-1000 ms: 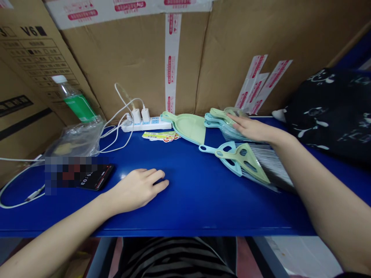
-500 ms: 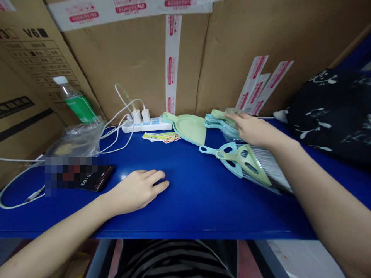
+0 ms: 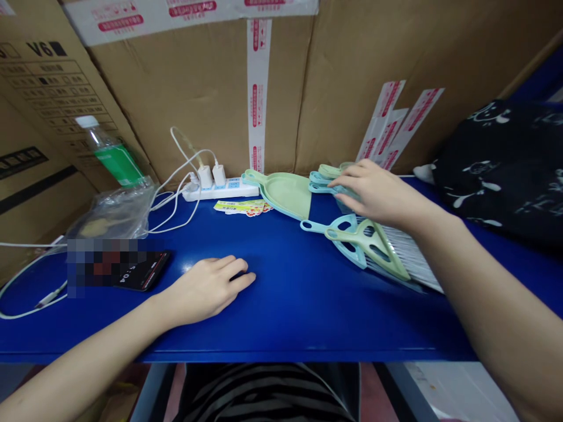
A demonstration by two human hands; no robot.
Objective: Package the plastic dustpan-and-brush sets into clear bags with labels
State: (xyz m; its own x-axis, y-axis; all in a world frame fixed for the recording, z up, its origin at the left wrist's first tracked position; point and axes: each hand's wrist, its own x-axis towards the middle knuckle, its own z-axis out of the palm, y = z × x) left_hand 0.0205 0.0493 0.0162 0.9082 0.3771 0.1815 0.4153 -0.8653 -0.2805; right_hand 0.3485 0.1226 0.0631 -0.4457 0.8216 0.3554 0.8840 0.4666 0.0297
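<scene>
R hand [image 3: 373, 192] over stacked handles [image 3: 320, 177], grip: can't tell; L hand [image 3: 211, 288] loosely spread on table [image 3: 281, 322]. Brushes [image 3: 398, 264] nr R hand; L carton [image 3: 33, 126] reads "V6".

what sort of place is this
Probably a makeshift workstation, perhaps in a storeroom or workshop: a blue tabletop backed by taped cardboard, with a power strip holding plugged-in white chargers.

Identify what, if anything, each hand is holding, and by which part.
Left hand: nothing visible; it lies on the flat blue tabletop. Right hand: at slim, pale-blue plastic handles; whether gripped cannot be told.
</scene>
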